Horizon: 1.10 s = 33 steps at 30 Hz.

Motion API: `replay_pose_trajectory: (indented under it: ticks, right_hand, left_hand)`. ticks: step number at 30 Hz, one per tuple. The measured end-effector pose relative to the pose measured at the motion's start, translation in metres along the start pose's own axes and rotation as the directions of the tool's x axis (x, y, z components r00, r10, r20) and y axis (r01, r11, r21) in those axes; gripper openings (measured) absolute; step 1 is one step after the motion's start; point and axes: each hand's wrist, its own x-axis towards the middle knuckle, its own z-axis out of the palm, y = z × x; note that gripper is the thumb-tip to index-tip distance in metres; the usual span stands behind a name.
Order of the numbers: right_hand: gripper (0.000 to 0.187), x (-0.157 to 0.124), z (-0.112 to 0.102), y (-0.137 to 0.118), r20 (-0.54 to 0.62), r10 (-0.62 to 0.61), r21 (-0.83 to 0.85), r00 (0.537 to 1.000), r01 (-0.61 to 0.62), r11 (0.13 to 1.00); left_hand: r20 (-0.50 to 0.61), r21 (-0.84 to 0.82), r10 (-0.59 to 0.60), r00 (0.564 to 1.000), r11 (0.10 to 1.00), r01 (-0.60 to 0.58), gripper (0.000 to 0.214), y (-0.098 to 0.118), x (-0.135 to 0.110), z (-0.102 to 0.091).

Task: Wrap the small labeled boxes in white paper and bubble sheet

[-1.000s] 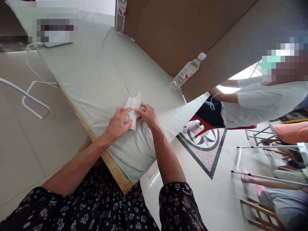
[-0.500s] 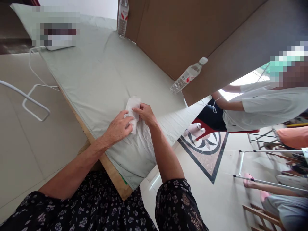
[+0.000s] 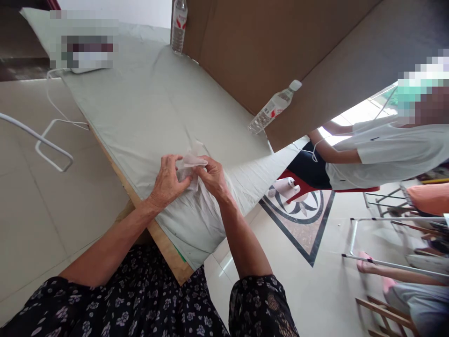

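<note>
A thin white tissue (image 3: 193,161), partly folded and crumpled, is between my hands above the cloth-covered table (image 3: 147,112). My right hand (image 3: 212,178) pinches its right side between thumb and fingers. At its left side, my left hand (image 3: 167,180) is arched, with the fingertips on the upper edge and the thumb lower down against the tissue. A lower part of the tissue hangs near the cloth, and my fingers hide some of it.
Behind the table's right side stands a large brown cardboard panel (image 3: 245,56). Two clear plastic bottles, one upright (image 3: 179,28) and one tilted (image 3: 273,110), are beside it. A white-shirted person (image 3: 382,150) sits at right. White metal tubing (image 3: 52,150) is at left.
The tissue has gone from lying fairly flat to being lifted and folded over at its top. My left hand has turned more upright, its thumb now against the tissue.
</note>
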Motion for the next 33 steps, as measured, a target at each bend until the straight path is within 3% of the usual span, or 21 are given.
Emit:
replay_pose_trajectory:
  ticks: [3,6,9,12,15,18,20,23,25,29,33]
  right_hand:
    - [0.011,-0.014,-0.001,-0.002,0.052,-0.074,-0.109,0.996,0.079,0.991]
    - [0.015,-0.027,-0.003,-0.002,0.073,-0.162,-0.207,0.984,0.173,0.963]
    - [0.019,-0.04,-0.006,0.002,0.117,-0.202,-0.316,0.972,0.229,0.921]
    - [0.038,-0.049,-0.007,0.013,0.198,-0.267,-0.412,0.943,0.327,0.85]
    - [0.035,-0.051,-0.002,0.024,0.205,-0.35,-0.431,0.914,0.405,0.806]
    - [0.027,-0.045,0.002,0.025,0.063,-0.315,-0.375,0.947,0.315,0.872]
    - [0.024,-0.039,0.004,0.019,-0.017,-0.163,-0.248,0.986,0.154,0.956]
    - [0.03,-0.031,0.006,0.007,0.041,0.104,0.028,0.994,-0.105,0.994]
    - [0.037,-0.03,0.006,0.002,0.078,0.189,0.098,0.979,-0.196,0.976]
    - [0.047,-0.033,0.003,-0.001,0.009,0.175,0.023,0.984,-0.176,0.984]
    - [0.059,-0.035,-0.003,0.005,0.067,0.172,0.065,0.983,-0.176,0.982]
  left_hand:
    - [0.109,-0.05,0.075,0.991,0.996,-0.07,0.06,-0.006,0.007,-0.004]
    - [0.217,-0.093,0.094,0.972,0.993,-0.075,0.035,-0.013,0.013,-0.009]
    - [0.246,-0.109,0.09,0.965,0.992,-0.064,0.019,-0.017,0.014,-0.014]
    - [0.296,-0.116,0.132,0.946,0.988,-0.102,0.022,-0.02,0.011,-0.023]
    - [0.382,-0.123,0.177,0.907,0.982,-0.14,0.04,-0.022,0.006,-0.037]
    - [0.444,-0.091,0.19,0.876,0.982,-0.167,0.061,-0.023,0.006,-0.046]
    - [0.448,-0.083,0.187,0.874,0.982,-0.168,0.065,-0.02,0.009,-0.048]
    - [0.465,-0.137,0.111,0.878,0.989,-0.052,0.058,-0.014,0.014,-0.045]
    - [0.506,-0.204,0.023,0.862,0.974,0.094,0.053,-0.01,0.015,-0.043]
    - [0.516,-0.309,-0.065,0.854,0.916,0.256,0.054,-0.005,0.015,-0.04]
    - [0.534,-0.325,-0.094,0.84,0.895,0.306,0.053,-0.001,0.018,-0.039]
